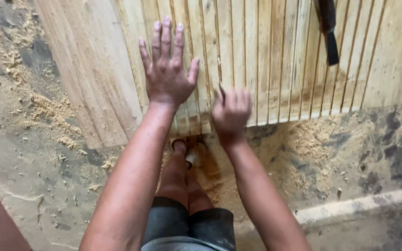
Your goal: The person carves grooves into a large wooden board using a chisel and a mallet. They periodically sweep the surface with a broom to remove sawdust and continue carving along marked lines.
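Left hand point(166, 69) lies spread flat, holding nothing, on the slats point(238, 60) standing on the floor point(47, 176); right hand point(231, 111) is blurred at their near ends, grip unclear. Press evenly, keep ends flush

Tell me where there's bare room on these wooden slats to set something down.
The slats lie bare between the right hand and the dark tool at the top right. The wide plank left of the left hand is bare too. It is crowded at the near edge, where both hands meet. The floor carries sawdust.
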